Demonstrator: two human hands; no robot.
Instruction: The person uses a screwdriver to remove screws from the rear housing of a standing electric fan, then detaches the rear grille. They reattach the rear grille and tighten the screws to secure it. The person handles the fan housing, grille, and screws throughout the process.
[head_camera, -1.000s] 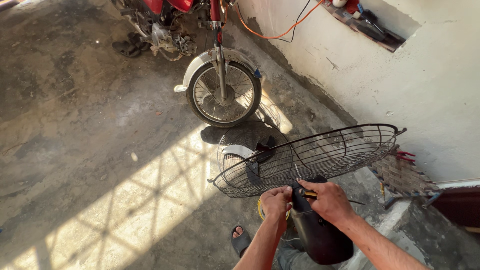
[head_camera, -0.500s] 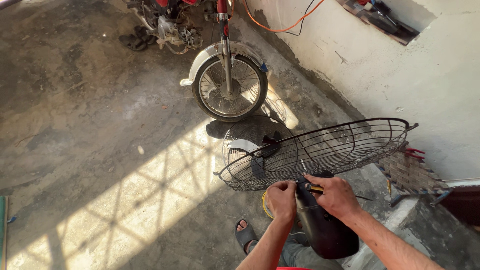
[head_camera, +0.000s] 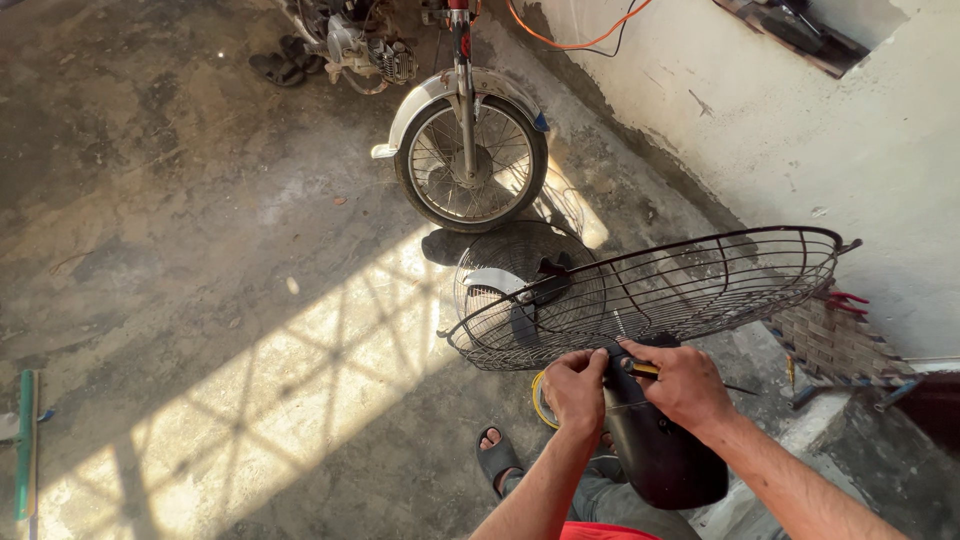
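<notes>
The left hand (head_camera: 574, 388) is gripping the black rounded plastic fan motor housing (head_camera: 655, 445), steadying it. Just beside it, the right hand (head_camera: 682, 382) is closing around a yellow-handled tool (head_camera: 640, 368) at the housing's top, directly under the dark wire fan guard (head_camera: 650, 295). Holding the housing firm seems wise.

Open floor (head_camera: 200, 300) leftward; wire guard (head_camera: 650, 295), perhaps wall (head_camera: 800, 150), blocking ahead.

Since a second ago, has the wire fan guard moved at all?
No. The wire fan guard sits just as far below and right of the motorcycle's front wheel as before; only the camera view shifted slightly.
</notes>
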